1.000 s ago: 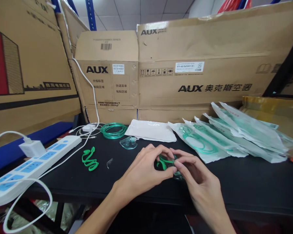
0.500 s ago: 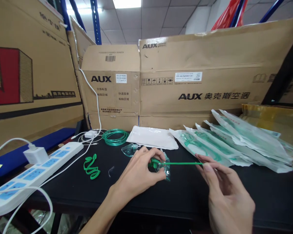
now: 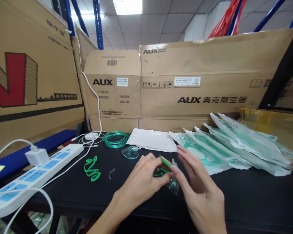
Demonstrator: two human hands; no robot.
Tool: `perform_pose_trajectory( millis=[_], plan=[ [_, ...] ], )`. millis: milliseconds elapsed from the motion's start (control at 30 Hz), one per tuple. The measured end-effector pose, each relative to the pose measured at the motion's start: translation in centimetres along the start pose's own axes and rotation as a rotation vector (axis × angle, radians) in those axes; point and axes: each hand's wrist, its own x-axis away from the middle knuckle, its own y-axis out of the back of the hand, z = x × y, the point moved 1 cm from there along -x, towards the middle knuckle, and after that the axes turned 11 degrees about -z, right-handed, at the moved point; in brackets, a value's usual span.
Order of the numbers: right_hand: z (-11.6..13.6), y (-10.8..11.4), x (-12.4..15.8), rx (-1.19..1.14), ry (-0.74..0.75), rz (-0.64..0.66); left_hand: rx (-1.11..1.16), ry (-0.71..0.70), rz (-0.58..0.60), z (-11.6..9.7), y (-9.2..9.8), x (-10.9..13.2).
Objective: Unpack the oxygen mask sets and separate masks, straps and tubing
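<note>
Over the middle of the table, my left hand (image 3: 145, 177) is closed on a bunched green elastic strap (image 3: 164, 161). A clear green-tinted plastic piece (image 3: 174, 187) hangs just below, mostly covered by my fingers; its exact kind does not show. My right hand (image 3: 202, 191) is close against the left, its thumb and fingertips at the strap's end and the other fingers raised. Behind my left hand lies a clear face mask (image 3: 130, 152) with a short connector. Farther left a second green elastic strap (image 3: 92, 168) rests in loose curls beside a thin clear bit (image 3: 111, 173).
Coiled green tubing (image 3: 115, 139) and a white packet (image 3: 151, 140) lie at the back. Several wrapped green tubing sets (image 3: 210, 156) overlap on the right. A white power strip (image 3: 36, 177) with cables runs along the left. Cardboard panels (image 3: 197, 71) wall off the back.
My right hand has come left and inward to my left hand, so the strap that was stretched straight between them is now slack and looped. The view has tilted slightly up.
</note>
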Motion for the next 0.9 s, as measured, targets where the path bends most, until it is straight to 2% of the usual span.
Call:
perform_pose_trajectory(
  millis=[100,167,233,300,400,533,633,733,900],
  plan=[
    [-1.6,1.0,-0.4,0.004,-0.253,-0.064,0.143,0.036,-0.08,0.1,-0.2,-0.1],
    [-2.4,1.3,-0.4,-0.021,-0.443,0.04,0.224,0.032,-0.102,-0.1,-0.4,0.0],
    [-2.8,1.3,-0.3,-0.109,-0.552,0.145,0.286,0.043,-0.107,-0.4,-0.6,0.0],
    [-3.0,1.2,-0.2,-0.177,-0.562,0.159,0.365,0.092,-0.097,-0.5,-0.8,0.0],
    [-3.1,1.3,-0.3,-0.181,-0.511,0.091,0.487,0.217,-0.081,-0.2,-1.2,-0.2],
    [-3.2,1.3,-0.5,-0.16,-0.456,0.115,0.497,0.367,-0.146,0.6,-1.4,-0.4],
    [-3.1,1.2,-0.5,-0.159,-0.457,0.102,0.454,0.298,-0.201,0.7,-1.0,-0.4],
    [-2.9,1.0,-0.5,-0.152,-0.471,0.031,0.426,0.184,-0.155,0.3,-0.7,-0.4],
    [-2.9,1.1,-0.4,-0.099,-0.485,-0.039,0.478,0.233,-0.123,0.3,-1.3,-0.2]
  ],
)
